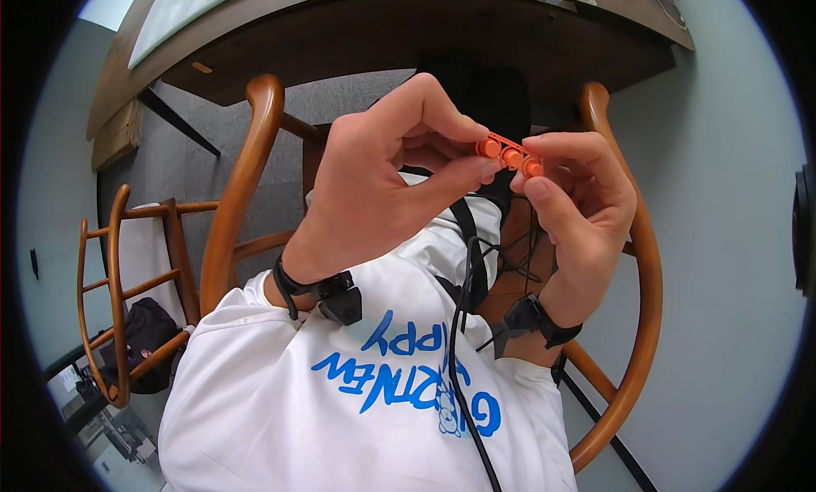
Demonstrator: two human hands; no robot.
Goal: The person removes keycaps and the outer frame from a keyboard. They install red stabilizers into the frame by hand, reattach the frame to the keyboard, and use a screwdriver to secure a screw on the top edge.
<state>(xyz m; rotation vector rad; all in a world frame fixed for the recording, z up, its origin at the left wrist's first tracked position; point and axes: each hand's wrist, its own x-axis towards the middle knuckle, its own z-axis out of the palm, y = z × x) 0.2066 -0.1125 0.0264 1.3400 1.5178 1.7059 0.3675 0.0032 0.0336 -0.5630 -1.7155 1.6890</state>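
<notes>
Between my two hands, above my lap, is a small orange piece with a row of three round knobs (512,158) on a flat strip. Its exact kind I cannot make out. My left hand (382,165) pinches the left end between thumb and forefinger. At the right end, my right hand (586,190) grips it the same way, its other fingers curled. Each wrist wears a black strap with a small black device, the left one (340,298) and the right one (531,318).
A dark wooden table (374,46) stands ahead, with a pale mat (183,20) at its left. I sit in a wooden armchair (229,195). Black cables (461,356) run down over my white shirt. Another chair (119,296) holding a black bag (149,343) is at the left.
</notes>
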